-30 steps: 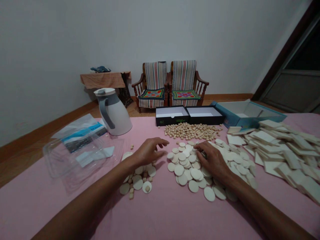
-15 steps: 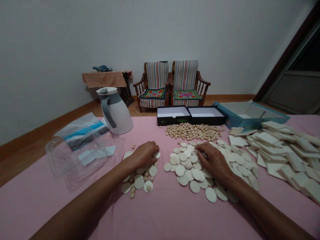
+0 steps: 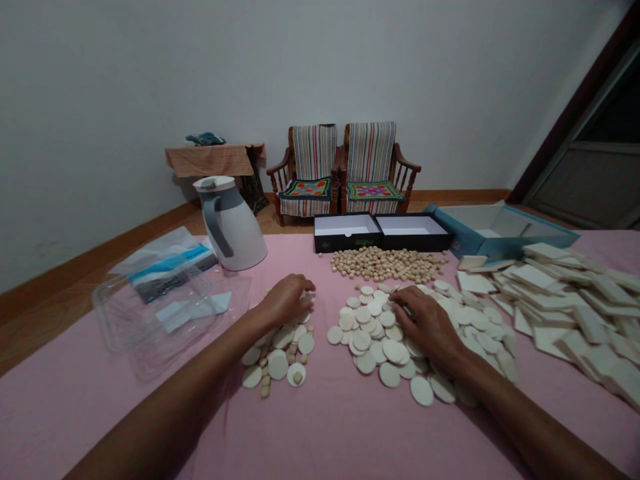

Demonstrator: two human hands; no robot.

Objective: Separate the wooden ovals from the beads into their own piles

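Note:
My left hand (image 3: 289,301) hovers over a small mixed pile of round pale wooden discs (image 3: 278,365) and little wooden cubes (image 3: 265,392). Its fingers reach rightward, slightly apart, and I see nothing held in them. One cube (image 3: 298,377) sits on top of a disc at the pile's near right. My right hand (image 3: 427,323) rests on a larger heap of wooden discs (image 3: 367,327), fingers bent, with a gap between thumb and forefinger. Its fingertips touch discs at the heap's far side, and the palm hides part of the heap.
Many small wooden cubes (image 3: 387,263) lie before two black boxes (image 3: 347,241). Wooden square tiles (image 3: 575,307) and a blue box (image 3: 500,230) are at right. A white jug (image 3: 240,233), clear plastic trays (image 3: 150,313) and a blue-black packet (image 3: 173,270) stand left on the pink cloth.
My left hand has lifted and moved slightly up and left; the disc at its fingertips no longer shows there. My right hand has barely moved.

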